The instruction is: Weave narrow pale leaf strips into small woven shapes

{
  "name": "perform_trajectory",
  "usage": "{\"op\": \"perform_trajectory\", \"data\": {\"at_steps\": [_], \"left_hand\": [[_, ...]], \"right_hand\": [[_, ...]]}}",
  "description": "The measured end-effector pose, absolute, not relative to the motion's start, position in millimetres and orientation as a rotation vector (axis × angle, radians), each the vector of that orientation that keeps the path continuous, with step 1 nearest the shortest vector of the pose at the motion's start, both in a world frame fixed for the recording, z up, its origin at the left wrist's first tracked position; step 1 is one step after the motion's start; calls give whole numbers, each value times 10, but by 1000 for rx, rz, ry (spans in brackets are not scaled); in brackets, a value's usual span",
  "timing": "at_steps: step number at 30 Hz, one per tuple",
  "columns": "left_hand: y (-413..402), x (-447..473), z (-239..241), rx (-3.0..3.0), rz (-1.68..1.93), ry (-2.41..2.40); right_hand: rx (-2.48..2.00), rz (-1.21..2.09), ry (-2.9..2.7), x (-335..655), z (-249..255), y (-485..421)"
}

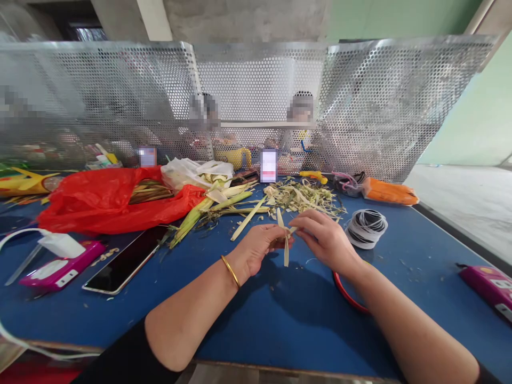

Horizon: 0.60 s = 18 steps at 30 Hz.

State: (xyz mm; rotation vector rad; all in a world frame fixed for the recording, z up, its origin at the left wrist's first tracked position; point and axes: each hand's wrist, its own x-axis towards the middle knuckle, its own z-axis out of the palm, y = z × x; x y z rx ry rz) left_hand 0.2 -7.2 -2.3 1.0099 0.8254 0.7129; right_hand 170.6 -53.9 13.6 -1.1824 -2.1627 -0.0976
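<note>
Above the middle of the blue table, my left hand (264, 246) pinches pale, flat plant-leaf strips (286, 252) that cross each other. One strip stands nearly upright, its ends showing above and below the fingers. From the right, my right hand (323, 237) pinches the short end of a strip beside the crossing. The fingertips of both hands almost meet there. Under my right forearm a red curved band (347, 298) lies on the table, partly hidden. Just beyond the hands is a heap of shredded leaf scraps (304, 197), with a long pale leaf strip (248, 217) to its left.
A spool of pale cord (366, 228) stands right of my right hand. An orange packet (390, 191) lies behind it. Leftward are a red plastic bag (100, 197), a dark phone (126, 261) and a magenta power strip (64, 269). A perforated metal screen (260, 80) closes the back.
</note>
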Motion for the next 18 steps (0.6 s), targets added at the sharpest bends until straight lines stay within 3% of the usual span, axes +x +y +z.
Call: {"op": "perform_trajectory", "data": {"at_steps": [5,11,13,18], "left_hand": [[-54,-23,-21,1005,607,814],[-32,-25,-12,1212,691,779],[-27,-21,-18,1354,757,783],[-94,6,-36,1910,895,882]], "right_hand": [[-1103,-270,-2313,1770,159,-522],[-1236,-92,-2236,1738,154,-511],[-1323,74,-2121,1713,136,-505],[-1432,934,-1576,1653,39,-481]]}}
